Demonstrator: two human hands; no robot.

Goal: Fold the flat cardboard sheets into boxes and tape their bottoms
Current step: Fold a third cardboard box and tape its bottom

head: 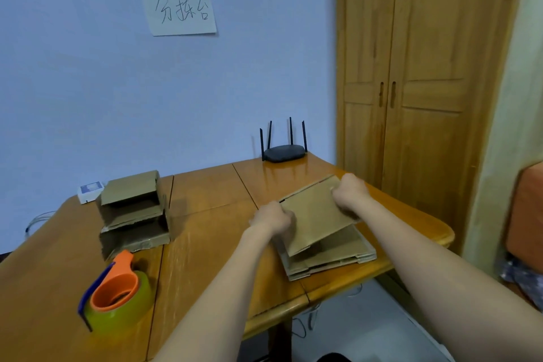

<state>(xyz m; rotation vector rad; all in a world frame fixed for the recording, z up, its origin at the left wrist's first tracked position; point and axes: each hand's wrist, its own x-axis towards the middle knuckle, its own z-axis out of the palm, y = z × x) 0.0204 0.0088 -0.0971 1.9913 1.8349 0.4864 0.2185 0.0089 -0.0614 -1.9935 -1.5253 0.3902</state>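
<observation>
Cardboard boxes (pixel 133 210), already folded, stand stacked at ten o'clock, so I judge part done; my left hand (pixel 274 220) and right hand (pixel 349 192) have fingers closed on a flat sheet (pixel 316 214) lifted off the pile (pixel 329 256) at three o'clock. Untaped yet, the tape dispenser (pixel 117 297) waits at eight o'clock on the glossy wooden tabletop (pixel 205 214), with a router (pixel 283 153), blue wall and wooden wardrobe (pixel 411 67) behind.

The hands' fingertips (pixel 289 216) curl hidden under the lifted cardboard sheet (pixel 316 214).
</observation>
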